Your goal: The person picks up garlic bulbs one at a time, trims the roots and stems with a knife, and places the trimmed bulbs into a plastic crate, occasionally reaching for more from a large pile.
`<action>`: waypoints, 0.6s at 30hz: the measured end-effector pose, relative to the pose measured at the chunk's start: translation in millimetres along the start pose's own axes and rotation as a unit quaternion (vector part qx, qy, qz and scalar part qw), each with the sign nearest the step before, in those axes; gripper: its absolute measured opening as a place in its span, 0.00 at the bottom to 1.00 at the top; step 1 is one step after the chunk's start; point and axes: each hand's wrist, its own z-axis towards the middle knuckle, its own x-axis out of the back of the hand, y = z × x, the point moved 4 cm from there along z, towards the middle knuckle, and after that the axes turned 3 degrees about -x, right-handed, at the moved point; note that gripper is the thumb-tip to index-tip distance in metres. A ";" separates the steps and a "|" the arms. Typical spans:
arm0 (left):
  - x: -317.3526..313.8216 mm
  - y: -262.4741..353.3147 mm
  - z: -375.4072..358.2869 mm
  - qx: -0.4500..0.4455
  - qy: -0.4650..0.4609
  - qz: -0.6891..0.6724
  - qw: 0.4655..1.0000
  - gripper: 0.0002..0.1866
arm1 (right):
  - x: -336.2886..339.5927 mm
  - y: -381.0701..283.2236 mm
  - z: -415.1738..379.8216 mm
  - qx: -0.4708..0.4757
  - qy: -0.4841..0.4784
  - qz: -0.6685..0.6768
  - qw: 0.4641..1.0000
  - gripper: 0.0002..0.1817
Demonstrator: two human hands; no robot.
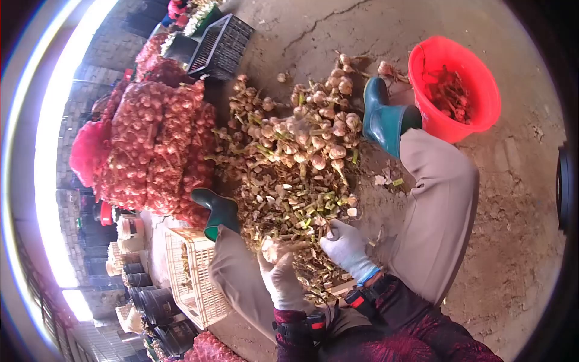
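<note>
My left hand (282,279), in a white glove, has its fingers closed round a garlic bulb (272,250) whose stem points right, toward my other hand. To the right, my right hand (348,248), also gloved, is closed at the stem's far end; something small and dark shows at its fingertips, too small to name. Cut stem pieces (295,208) lie in a heap on the ground between my boots, just beyond both hands. Past them lies a pile of garlic bulbs (313,133) with stems attached.
A red bucket (485,96) with garlic inside stands beyond my right boot (383,120). Full red net sacks (151,145) are stacked at the left. A cream crate (196,277) is beside my left leg. A black crate (226,48) lies at the top.
</note>
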 end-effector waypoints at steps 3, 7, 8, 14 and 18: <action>15.3 -9.5 21.3 0.021 -0.035 0.039 0.998 0.31 | -7.5 -10.1 -7.8 0.054 -0.062 -0.015 0.996 0.09; 36.9 -32.3 46.6 0.107 -0.026 0.117 0.987 0.31 | -23.5 -8.9 -4.5 0.152 -0.090 -0.251 0.952 0.10; 58.2 -47.3 51.8 0.104 -0.030 0.101 0.989 0.32 | -30.2 -3.8 -3.2 0.158 -0.109 -0.303 0.934 0.10; 82.3 -47.0 66.8 0.194 -0.074 0.102 0.973 0.36 | -49.8 2.5 3.8 0.146 -0.175 -0.414 0.881 0.09; 104.3 -61.1 62.5 0.221 -0.006 0.027 0.975 0.36 | -62.3 9.4 7.5 0.149 -0.202 -0.433 0.866 0.10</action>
